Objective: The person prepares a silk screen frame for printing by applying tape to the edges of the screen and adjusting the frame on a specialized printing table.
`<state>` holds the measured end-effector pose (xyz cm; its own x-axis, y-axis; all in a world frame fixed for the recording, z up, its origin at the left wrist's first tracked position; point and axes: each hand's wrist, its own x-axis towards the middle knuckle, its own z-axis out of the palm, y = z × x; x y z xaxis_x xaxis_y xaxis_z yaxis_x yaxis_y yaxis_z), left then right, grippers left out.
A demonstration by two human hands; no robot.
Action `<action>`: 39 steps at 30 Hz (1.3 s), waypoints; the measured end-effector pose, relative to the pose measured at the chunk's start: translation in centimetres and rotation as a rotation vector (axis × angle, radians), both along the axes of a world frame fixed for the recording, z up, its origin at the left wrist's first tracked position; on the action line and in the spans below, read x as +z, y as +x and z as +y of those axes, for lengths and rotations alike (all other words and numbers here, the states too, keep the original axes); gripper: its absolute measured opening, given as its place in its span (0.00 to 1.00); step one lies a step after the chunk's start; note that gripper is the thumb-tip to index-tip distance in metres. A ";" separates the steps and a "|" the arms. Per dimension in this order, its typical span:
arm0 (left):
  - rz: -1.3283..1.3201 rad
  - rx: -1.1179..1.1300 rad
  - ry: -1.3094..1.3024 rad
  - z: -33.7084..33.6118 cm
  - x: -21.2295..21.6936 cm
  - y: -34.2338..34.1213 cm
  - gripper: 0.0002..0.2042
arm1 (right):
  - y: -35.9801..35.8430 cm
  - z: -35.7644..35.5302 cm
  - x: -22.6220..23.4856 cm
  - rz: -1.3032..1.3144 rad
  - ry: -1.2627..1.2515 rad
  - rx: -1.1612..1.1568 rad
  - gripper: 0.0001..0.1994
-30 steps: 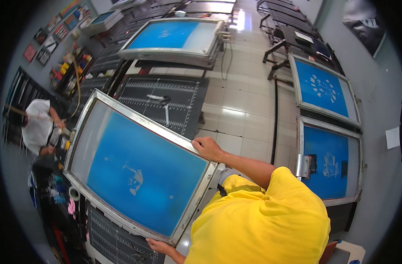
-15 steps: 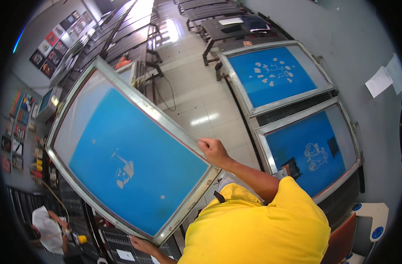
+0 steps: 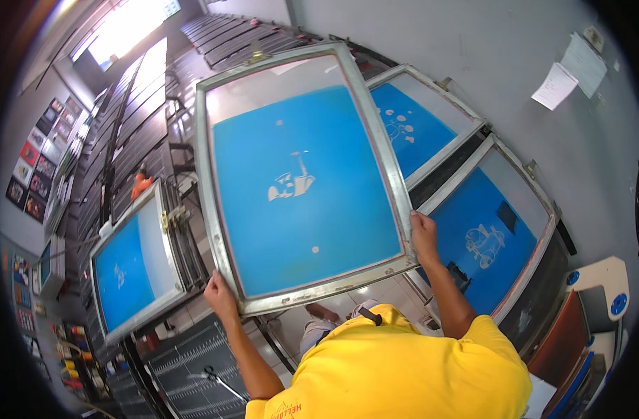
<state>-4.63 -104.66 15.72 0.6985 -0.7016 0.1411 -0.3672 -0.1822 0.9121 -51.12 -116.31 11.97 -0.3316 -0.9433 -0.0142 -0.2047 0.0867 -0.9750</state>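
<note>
Two hands: one left hand [image 3: 220, 297], one right hand [image 3: 423, 237]. Four large blue screens in frames: one held screen [image 3: 333, 126] at centre, one left screen [image 3: 127, 265], and two at right, an upper screen [image 3: 423, 129] and a lower screen [image 3: 511, 241]. More frames stack beneath the left one, too hidden to count. Upper right, two paper sheets [image 3: 555, 86]; lower left, one pair of scissors [image 3: 209, 373]; left of centre, one orange object [image 3: 141, 185].

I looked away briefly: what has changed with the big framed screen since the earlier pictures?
The framed screen has swung rightward and turned clockwise in view; its clear strip, earlier at the left, is now at the far end. Nothing was let go: left hand and right hand still hold its edges. The nearer screen at right stays resting there.
</note>
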 end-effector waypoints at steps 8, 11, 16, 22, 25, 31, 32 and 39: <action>-0.178 -0.350 0.072 -20.7 -2.7 -0.1 0.21 | -1.5 0.8 -2.0 -0.231 0.025 -0.332 0.17; -0.214 -0.482 0.106 -27.5 -2.0 -1.2 0.23 | 0.6 0.7 -2.3 -0.218 0.041 -0.532 0.17; -0.330 -0.710 0.231 -38.1 -0.7 -3.0 0.29 | 3.7 -1.6 -3.8 -0.291 0.051 -0.745 0.15; -0.481 -0.918 0.023 -48.5 -2.2 -6.4 0.34 | 5.3 -4.9 -4.1 -0.318 0.052 -0.898 0.15; -0.540 -0.969 -0.012 -52.2 -3.5 -8.2 0.36 | 5.0 -6.0 -5.7 -0.305 0.052 -0.933 0.16; -0.546 -1.081 -0.011 -57.9 -5.5 -9.2 0.34 | 7.8 -8.6 -4.7 -0.315 -0.003 -1.049 0.16; -0.556 -1.075 -0.066 -58.5 -5.8 -9.3 0.34 | 7.9 -8.8 -4.9 -0.312 -0.003 -1.033 0.16; -0.531 -1.092 -0.094 -59.4 -5.5 -10.4 0.32 | 8.7 -9.9 -5.4 -0.351 -0.039 -1.059 0.15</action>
